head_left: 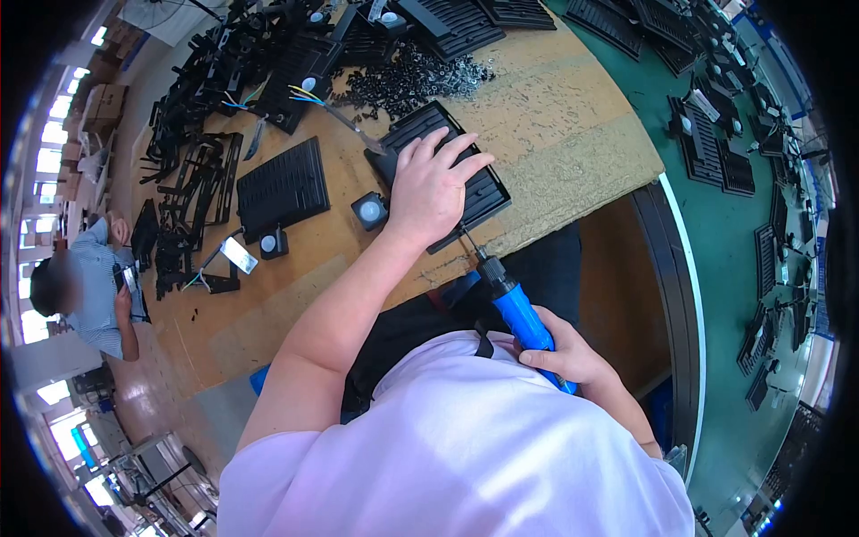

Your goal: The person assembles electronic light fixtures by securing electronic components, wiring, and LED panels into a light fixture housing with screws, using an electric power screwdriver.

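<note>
My left hand lies spread on a black ribbed floodlight housing, pressing it against the bench. A small black sensor box with a white dome sits at the housing's left side, and a grey cable with coloured wire ends runs off its upper part. In my right hand is a blue electric screwdriver, fingers wrapped round its body. The screwdriver's bit points up and left, to the housing's near edge. Whether the tip touches a screw is too small to tell.
On the worn wooden bench lies another ribbed housing, left of my hand. Black brackets and a heap of small dark parts lie farther off. More housings rest on the green surface at right. Another person sits at far left.
</note>
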Available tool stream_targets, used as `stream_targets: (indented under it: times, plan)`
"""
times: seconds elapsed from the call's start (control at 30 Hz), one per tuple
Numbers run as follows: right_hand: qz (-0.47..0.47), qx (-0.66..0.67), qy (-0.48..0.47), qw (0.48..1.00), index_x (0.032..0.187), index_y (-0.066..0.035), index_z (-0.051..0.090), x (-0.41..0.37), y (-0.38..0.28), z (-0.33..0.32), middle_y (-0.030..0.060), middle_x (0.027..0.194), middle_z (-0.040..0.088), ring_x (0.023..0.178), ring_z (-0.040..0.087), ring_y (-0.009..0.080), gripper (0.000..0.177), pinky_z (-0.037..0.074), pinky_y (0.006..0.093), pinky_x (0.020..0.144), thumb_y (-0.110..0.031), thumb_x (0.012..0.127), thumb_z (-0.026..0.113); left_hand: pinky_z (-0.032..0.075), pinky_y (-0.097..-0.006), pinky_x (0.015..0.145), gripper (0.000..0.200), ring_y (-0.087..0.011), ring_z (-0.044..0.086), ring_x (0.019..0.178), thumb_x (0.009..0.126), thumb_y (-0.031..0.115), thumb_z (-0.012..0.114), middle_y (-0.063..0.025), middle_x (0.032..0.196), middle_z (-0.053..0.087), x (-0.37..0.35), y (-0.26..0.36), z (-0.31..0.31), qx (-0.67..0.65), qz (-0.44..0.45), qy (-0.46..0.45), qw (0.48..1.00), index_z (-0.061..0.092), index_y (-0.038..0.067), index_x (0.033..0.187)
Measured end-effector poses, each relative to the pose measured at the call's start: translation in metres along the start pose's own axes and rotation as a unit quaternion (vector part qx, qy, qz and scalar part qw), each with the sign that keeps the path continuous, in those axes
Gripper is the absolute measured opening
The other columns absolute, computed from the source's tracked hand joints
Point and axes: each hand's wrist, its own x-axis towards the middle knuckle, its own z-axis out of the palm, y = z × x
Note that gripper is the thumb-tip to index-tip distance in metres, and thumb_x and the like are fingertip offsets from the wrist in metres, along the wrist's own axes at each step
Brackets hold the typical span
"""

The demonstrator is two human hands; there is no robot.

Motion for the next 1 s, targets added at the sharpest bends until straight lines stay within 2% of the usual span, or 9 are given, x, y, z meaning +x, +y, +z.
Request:
stream_targets:
  times: [0.13,0.23,0.33,0.53,0.63,0.77,0.87,0.9,1.0]
  plan:
    - [0.021,-0.017,0.006,1.0,0.146,0.001,0.036,0.002,-0.01,0.001,0.0197,0.131,0.06,0.124,0.058,0.0257,0.082,0.043,0.0388,0.109,-0.024,0.082,0.081,0.037,-0.0476,0.108,0.047,-0.0324,0.049,0.129,0.086,0.004,0.054,-0.0035,0.137,0.059,0.004,-0.002,0.0,0.002,-0.002,0.004,1.0,0.067,0.023,0.126]
    - [0.034,0.1,-0.03,0.994,0.146,0.002,0.036,0.004,-0.006,-0.004,0.0202,0.133,0.059,0.122,0.06,0.0261,0.084,0.043,0.0386,0.109,-0.026,0.082,0.082,0.038,-0.0466,0.107,0.048,-0.0324,0.049,0.129,0.086,0.004,0.054,-0.0033,0.137,0.059,0.004,0.0,-0.002,-0.002,-0.007,-0.002,1.0,0.065,0.022,0.129]
    - [0.019,0.144,-0.025,0.989,0.141,-0.001,0.043,0.008,-0.001,-0.002,0.0101,0.101,0.062,0.098,0.061,0.0182,0.087,0.047,0.0332,0.095,-0.037,0.073,0.086,0.038,-0.0458,0.106,0.049,-0.0326,0.049,0.129,0.087,0.005,0.054,-0.0034,0.137,0.059,0.004,0.0,-0.001,0.003,-0.005,-0.004,1.0,0.064,0.022,0.132]
    - [0.032,0.26,-0.12,0.958,0.138,0.0,0.042,0.014,0.017,-0.017,0.0095,0.092,0.06,0.074,0.06,0.015,0.086,0.05,0.0271,0.067,-0.035,0.072,0.086,0.038,-0.0454,0.106,0.048,-0.0322,0.049,0.13,0.089,0.006,0.053,-0.0035,0.138,0.059,0.006,0.0,-0.001,0.017,-0.005,-0.009,1.0,0.062,0.02,0.134]
    - [-0.006,0.293,-0.15,0.944,0.136,0.001,0.041,0.013,0.017,-0.015,0.0076,0.092,0.059,0.069,0.058,0.0133,0.08,0.052,0.028,0.065,-0.033,0.078,0.084,0.038,-0.0453,0.106,0.047,-0.0318,0.049,0.131,0.09,0.007,0.054,-0.0035,0.139,0.059,0.005,0.0,0.0,0.013,-0.011,-0.01,1.0,0.061,0.02,0.135]
    - [-0.072,0.063,-0.059,0.994,0.142,0.0,0.039,0.011,0.02,-0.014,0.0082,0.092,0.058,0.071,0.059,0.0126,0.078,0.051,0.0286,0.066,-0.026,0.082,0.082,0.037,-0.0453,0.108,0.047,-0.032,0.047,0.133,0.09,0.011,0.056,-0.0046,0.141,0.057,0.005,-0.002,-0.004,-0.006,-0.017,-0.041,0.999,0.06,0.019,0.136]
    - [-0.091,-0.199,0.048,0.975,0.148,0.002,0.036,-0.008,0.005,-0.008,0.0173,0.113,0.062,0.1,0.065,0.0248,0.087,0.052,0.0358,0.09,-0.028,0.081,0.083,0.035,-0.0463,0.111,0.05,-0.0323,0.045,0.135,0.085,0.025,0.067,-0.0058,0.144,0.055,0.025,-0.014,-0.013,-0.005,0.002,-0.139,0.99,0.062,0.019,0.134]
    - [-0.073,-0.201,0.057,0.975,0.148,0.002,0.036,-0.016,-0.002,-0.006,0.0207,0.122,0.061,0.112,0.062,0.0287,0.088,0.049,0.0376,0.098,-0.028,0.08,0.083,0.034,-0.0466,0.112,0.052,-0.0324,0.045,0.135,0.083,0.028,0.07,-0.0058,0.144,0.055,0.037,-0.01,-0.031,0.017,0.027,-0.187,0.982,0.063,0.02,0.134]
    - [-0.067,-0.204,0.085,0.973,0.148,0.001,0.037,-0.03,0.0,-0.006,0.0214,0.123,0.06,0.112,0.062,0.0284,0.088,0.048,0.0378,0.098,-0.029,0.079,0.084,0.037,-0.0474,0.109,0.053,-0.0311,0.048,0.132,0.073,0.036,0.079,-0.005,0.139,0.058,0.067,-0.014,-0.037,0.047,0.11,-0.298,0.947,0.069,0.022,0.123]
